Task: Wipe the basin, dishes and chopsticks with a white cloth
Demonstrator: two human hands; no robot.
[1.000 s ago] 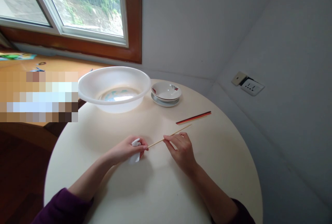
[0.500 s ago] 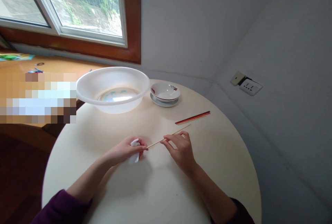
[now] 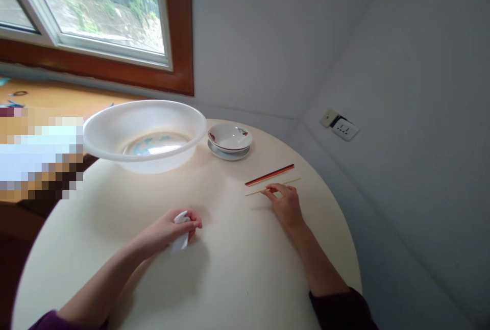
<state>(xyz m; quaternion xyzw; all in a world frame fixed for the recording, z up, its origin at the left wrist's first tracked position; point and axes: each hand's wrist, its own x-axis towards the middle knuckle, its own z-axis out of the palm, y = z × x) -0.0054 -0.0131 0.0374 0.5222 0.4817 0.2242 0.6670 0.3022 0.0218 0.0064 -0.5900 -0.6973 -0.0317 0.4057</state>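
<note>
My right hand (image 3: 288, 206) pinches a thin, light wooden chopstick (image 3: 253, 193) near its middle, low over the round white table (image 3: 237, 274). Just beyond it, a few dark red, orange and pale chopsticks (image 3: 269, 175) lie side by side, roughly parallel to the held one. My left hand (image 3: 164, 234) is closed around a crumpled white tissue or cloth (image 3: 180, 241), some of which sticks out above and below the fingers.
A large translucent plastic basin (image 3: 143, 158) stands at the back left of the table. Right of it, a white bowl (image 3: 231, 137) with red patterns rests on a plate (image 3: 228, 155). Behind the basin is a wooden desk (image 3: 61, 94) under the window. A wall socket (image 3: 345, 129) sits to the right.
My right hand has carried the chopstick away from my left hand, right and toward the chopsticks on the table. My left hand no longer touches its end but still grips the white tissue or cloth.
</note>
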